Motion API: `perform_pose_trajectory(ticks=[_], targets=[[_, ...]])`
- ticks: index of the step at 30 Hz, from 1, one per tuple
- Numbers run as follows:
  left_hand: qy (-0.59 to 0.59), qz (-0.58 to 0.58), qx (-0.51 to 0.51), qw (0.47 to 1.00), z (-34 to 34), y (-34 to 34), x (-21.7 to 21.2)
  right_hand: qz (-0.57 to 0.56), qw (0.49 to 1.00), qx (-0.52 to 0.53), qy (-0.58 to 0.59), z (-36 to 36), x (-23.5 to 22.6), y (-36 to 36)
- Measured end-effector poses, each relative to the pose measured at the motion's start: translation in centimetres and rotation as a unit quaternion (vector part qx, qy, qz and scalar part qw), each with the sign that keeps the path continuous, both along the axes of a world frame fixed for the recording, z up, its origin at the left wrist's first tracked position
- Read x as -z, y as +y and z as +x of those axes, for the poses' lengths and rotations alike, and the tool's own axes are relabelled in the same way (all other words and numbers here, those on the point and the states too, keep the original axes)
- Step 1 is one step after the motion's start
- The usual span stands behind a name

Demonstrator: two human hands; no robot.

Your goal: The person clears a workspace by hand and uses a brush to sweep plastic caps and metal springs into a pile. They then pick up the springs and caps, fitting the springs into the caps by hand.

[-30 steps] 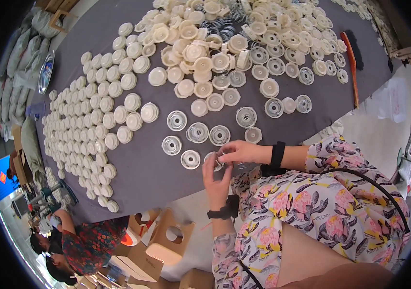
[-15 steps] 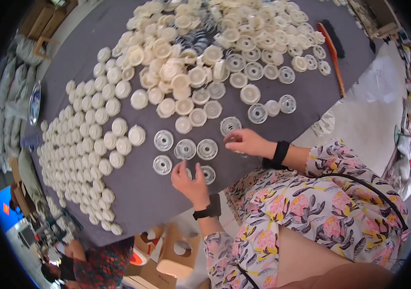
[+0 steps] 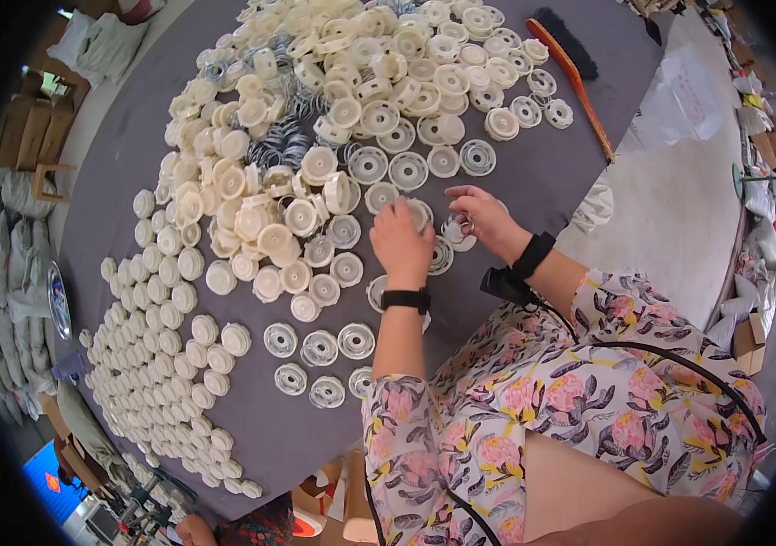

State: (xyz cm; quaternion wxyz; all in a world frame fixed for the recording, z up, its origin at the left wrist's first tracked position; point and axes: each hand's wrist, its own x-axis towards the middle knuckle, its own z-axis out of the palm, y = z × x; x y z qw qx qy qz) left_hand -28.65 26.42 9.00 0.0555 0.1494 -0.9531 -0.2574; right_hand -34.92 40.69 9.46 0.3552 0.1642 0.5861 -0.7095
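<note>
My left hand (image 3: 402,246) reaches to the near edge of the heap, its thumb and fingers closed around the rim of a cream plastic disc (image 3: 421,215). Just to the right, my right hand (image 3: 488,221) has its thumb and fingers curled together above a small white disc (image 3: 457,233). A thin ring-like thing shows at those fingertips, too small to name. Below the hands lies a disc with a silvery ring inside (image 3: 442,256). Several similar silvery-centred discs (image 3: 320,348) stand in two short rows nearer me, left of my left forearm.
A heap of cream plastic discs (image 3: 251,218) with dark metal springs (image 3: 283,141) among them covers the far table. Rows of white capped pieces (image 3: 147,337) fill the left side. An orange-handled brush (image 3: 579,91) lies at the far right edge. A shiny metal tray (image 3: 59,300) sits at the left edge.
The view has shifted. My left hand has left the silvery-centred discs and moved forward to a cream disc at the heap's edge. My right hand has moved right, its fingers now curled.
</note>
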Motion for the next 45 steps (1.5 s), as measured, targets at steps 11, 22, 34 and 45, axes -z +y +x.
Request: perform_pose_trajectory(ticks=[11,22,34,45], targets=[[0.131,0.233,-0.173,0.948,5.1,-0.1,-0.8,-0.068,0.998,0.006,0.007,-0.7,1.2,-4.7],[0.099,0.143,-0.122,0.977,4.0,0.4,-1.6,0.22,0.837,-0.298,0.403,0.0,-0.1,-4.8],[0.137,0.22,0.003,0.966,-2.2,3.7,-4.7,-0.081,0.983,-0.15,0.059,-2.7,-3.1,0.4],[0.092,0.113,0.099,0.984,-16.7,4.4,-2.3,0.372,0.812,-0.117,0.435,-10.1,0.1,14.8]])
